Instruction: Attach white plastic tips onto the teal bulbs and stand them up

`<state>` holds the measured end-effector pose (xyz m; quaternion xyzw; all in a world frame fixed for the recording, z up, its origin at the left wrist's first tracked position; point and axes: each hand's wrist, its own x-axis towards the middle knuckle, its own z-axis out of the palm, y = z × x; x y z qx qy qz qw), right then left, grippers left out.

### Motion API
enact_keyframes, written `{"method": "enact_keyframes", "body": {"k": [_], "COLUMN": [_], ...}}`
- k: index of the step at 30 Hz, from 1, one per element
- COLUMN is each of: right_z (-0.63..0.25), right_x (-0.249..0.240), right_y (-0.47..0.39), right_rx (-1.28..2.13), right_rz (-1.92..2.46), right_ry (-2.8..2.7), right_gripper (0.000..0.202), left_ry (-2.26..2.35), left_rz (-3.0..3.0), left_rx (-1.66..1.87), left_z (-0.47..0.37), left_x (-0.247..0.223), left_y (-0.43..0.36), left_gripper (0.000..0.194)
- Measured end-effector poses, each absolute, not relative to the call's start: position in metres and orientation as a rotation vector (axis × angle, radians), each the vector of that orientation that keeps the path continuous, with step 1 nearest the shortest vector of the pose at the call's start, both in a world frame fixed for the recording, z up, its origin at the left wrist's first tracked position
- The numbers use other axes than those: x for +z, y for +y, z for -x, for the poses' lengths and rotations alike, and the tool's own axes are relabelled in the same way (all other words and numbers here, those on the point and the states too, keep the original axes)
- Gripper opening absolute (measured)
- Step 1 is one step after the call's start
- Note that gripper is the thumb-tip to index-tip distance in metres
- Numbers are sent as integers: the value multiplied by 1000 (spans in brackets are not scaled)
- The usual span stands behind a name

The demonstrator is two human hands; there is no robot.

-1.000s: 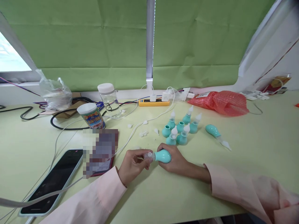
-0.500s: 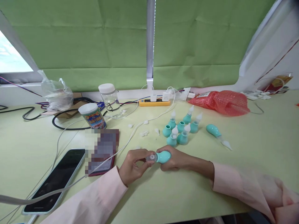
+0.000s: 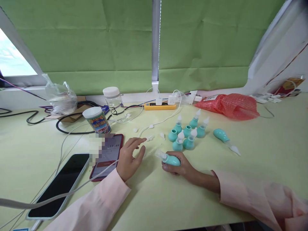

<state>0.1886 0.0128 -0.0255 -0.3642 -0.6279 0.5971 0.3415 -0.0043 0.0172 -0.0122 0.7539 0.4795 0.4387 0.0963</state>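
My right hand [image 3: 181, 166] is wrapped round a teal bulb nasal aspirator [image 3: 172, 160], tilted with its clear collar pointing left; that end carries no white tip. My left hand [image 3: 132, 157] is empty, thumb and fingers apart, hovering over the table beside the phone. Just beyond its fingertips lie small clear plastic pieces [image 3: 150, 138] and a white pointed tip [image 3: 163, 136]. Several teal bulbs stand in a cluster farther back; most bear white tips, while an open-necked bulb [image 3: 172, 135] has none. Another tipped aspirator [image 3: 221, 135] lies on its side at the right.
A red-edged phone [image 3: 112, 154] and a black phone [image 3: 60, 184] lie at left, crossed by a white cable [image 3: 79, 186]. Behind stand a printed cup [image 3: 98, 122], a clear bottle [image 3: 115, 106], a yellow power strip [image 3: 160, 106] and red bubble wrap [image 3: 233, 106].
My left hand has let go of the aspirator's clear collar and moved up and left, its fingers opening. The right hand keeps hold of the bulb, whose collar now tilts up to the left.
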Motion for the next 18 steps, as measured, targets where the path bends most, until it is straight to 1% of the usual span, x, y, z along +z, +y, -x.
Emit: {"method": "enact_keyframes", "body": {"k": [3, 5, 7, 10, 14, 16, 18], "right_z": [-190, -191, -192, -193, -194, -194, -195], "right_x": [-28, -30, -31, -33, -34, -33, -32], "right_y": [14, 14, 13, 12, 12, 11, 11], "right_rx": [1608, 1625, 1639, 1636, 1593, 1573, 1557], "right_rz": [882, 861, 849, 827, 823, 821, 806], "right_ry": [-1603, -1568, -1539, -1530, -1552, -1560, -1583], "right_gripper": [23, 25, 26, 29, 30, 29, 29], "left_ry": [1684, 1822, 1894, 1853, 1754, 1761, 1775], "left_rz": [-2579, -2638, -2635, -2700, -2781, -2784, -2783], "left_rx": [933, 624, 422, 351, 304, 332, 436], "left_z": [1, -1, -3, -5, -7, -8, -9], "left_x": [-11, -12, -14, -16, -21, -24, -23], "left_y": [19, 18, 17, 18, 21, 23, 25], "left_gripper": [29, 34, 35, 30, 20, 21, 27]}}
